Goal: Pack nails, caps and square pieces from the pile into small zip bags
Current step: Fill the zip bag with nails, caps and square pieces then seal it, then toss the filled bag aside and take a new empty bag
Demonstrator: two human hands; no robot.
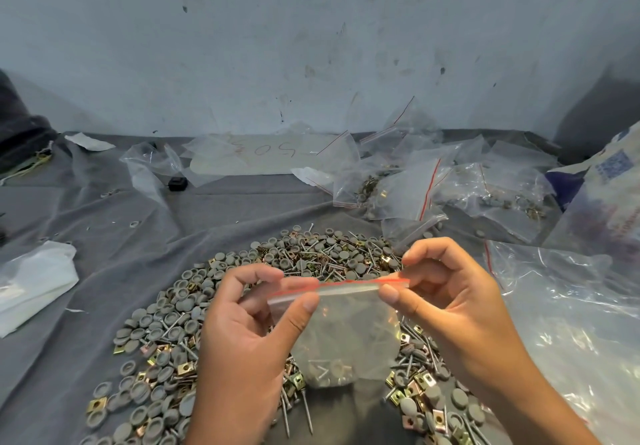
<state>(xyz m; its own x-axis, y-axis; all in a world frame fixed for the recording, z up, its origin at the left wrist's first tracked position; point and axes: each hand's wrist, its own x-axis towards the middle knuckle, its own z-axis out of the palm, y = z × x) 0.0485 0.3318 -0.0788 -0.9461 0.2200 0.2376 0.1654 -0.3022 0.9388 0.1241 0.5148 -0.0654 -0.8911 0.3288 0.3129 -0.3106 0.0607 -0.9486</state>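
A small clear zip bag point(349, 327) with a red strip along its top hangs between my hands above the pile. Nails and a cap lie in its bottom. My left hand point(249, 334) pinches the left end of the zip strip between thumb and fingers. My right hand point(446, 292) pinches the right end of the strip. Under them spreads the pile point(166, 340) of grey round caps, nails and brass-coloured square pieces on grey cloth.
Several filled and empty zip bags point(408, 188) lie at the back right. A large clear plastic sheet point(571, 323) covers the right side. White folded plastic point(31, 282) lies at the left, a small black object point(177, 183) further back, a wall behind.
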